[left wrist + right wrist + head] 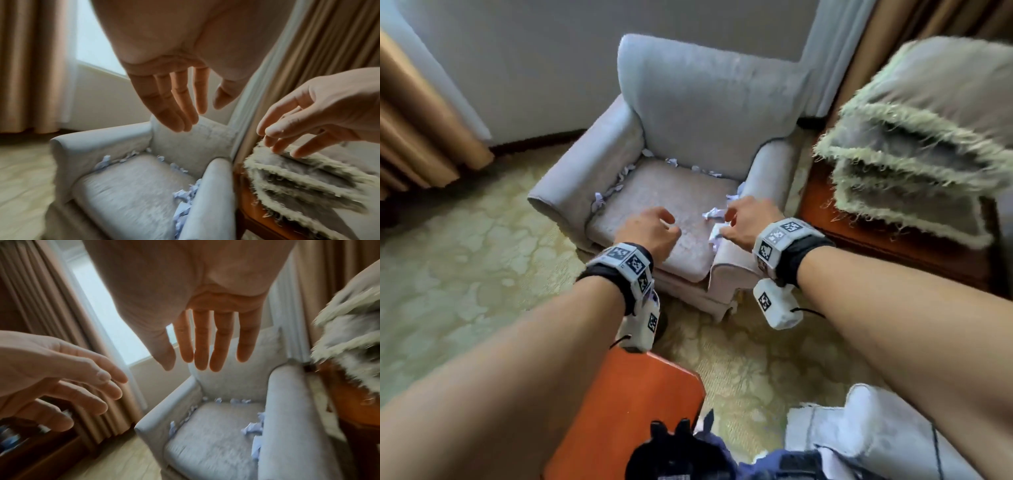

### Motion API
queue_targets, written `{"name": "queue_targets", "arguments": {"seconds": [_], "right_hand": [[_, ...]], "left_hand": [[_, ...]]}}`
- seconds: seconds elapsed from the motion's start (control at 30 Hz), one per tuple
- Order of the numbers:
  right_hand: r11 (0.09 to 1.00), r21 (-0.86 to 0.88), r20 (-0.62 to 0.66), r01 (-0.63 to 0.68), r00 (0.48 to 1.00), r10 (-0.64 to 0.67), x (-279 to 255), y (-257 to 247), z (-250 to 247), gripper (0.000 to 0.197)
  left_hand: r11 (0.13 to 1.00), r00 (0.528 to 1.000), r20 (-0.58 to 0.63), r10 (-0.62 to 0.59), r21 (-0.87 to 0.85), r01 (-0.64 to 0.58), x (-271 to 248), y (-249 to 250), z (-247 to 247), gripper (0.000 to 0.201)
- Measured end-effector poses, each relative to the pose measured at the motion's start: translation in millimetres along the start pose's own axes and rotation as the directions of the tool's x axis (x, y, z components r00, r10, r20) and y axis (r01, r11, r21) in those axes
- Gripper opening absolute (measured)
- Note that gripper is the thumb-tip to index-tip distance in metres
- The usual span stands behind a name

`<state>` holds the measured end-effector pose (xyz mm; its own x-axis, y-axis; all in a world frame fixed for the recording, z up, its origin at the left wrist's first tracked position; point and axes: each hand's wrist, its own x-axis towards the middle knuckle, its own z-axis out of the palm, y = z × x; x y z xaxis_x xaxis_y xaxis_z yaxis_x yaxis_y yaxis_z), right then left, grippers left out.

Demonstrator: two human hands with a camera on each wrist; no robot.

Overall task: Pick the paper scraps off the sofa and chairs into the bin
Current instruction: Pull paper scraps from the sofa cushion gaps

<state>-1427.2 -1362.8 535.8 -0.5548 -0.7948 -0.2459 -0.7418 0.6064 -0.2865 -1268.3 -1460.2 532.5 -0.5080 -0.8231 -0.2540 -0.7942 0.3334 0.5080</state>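
Above the armchair [688, 144] seat, both hands hover empty. Left hand [650, 229] fingers hang loosely extended, close together; right hand [746, 222] fingers are spread over crumpled paper scraps [714, 214] beside the armrest.

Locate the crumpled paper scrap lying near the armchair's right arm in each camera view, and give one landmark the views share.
Head: the crumpled paper scrap lies right of centre on the seat cushion, just left of the right hand.
Left wrist: low and centre-right, against the inner side of the armchair's right arm.
Right wrist: lower right, on the cushion beside the same arm.
Shared landmark: the armchair's right arm.
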Motion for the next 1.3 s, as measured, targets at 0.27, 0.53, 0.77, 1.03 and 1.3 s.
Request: {"name": "queue_targets", "arguments": {"seconds": [0.27, 0.53, 0.77, 1.03, 1.3], "right_hand": [[0.958, 0.069, -0.207, -0.279, 0.935, 0.287, -141, 162, -88, 0.016], [0.825, 0.204, -0.279, -0.526, 0.777, 0.565, -296, 276, -103, 0.019], [0.546, 0.356, -0.326, -0.758, 0.447, 0.833, -452, 326, -90, 0.018], [0.058, 0.505, -0.114, -0.861, 0.001, 0.993, -624, 281, 3, 0.027], [-0.285, 0.445, 0.009, -0.849, -0.314, 0.949, -754, 203, 65, 0.026]], "left_hand": [[0.911, 0.909, 0.143, 0.392, 0.077, -0.405, -92, 181, 58, 0.012], [0.617, 0.630, 0.373, 0.681, 0.171, -0.768, -200, 302, 128, 0.006], [0.310, 0.288, 0.502, 0.815, 0.041, -0.950, -293, 375, 184, 0.021], [0.059, -0.124, 0.680, 0.723, -0.240, -0.969, -427, 355, 262, 0.007], [-0.194, -0.438, 0.708, 0.553, -0.402, -0.895, -536, 302, 286, 0.023]]}}
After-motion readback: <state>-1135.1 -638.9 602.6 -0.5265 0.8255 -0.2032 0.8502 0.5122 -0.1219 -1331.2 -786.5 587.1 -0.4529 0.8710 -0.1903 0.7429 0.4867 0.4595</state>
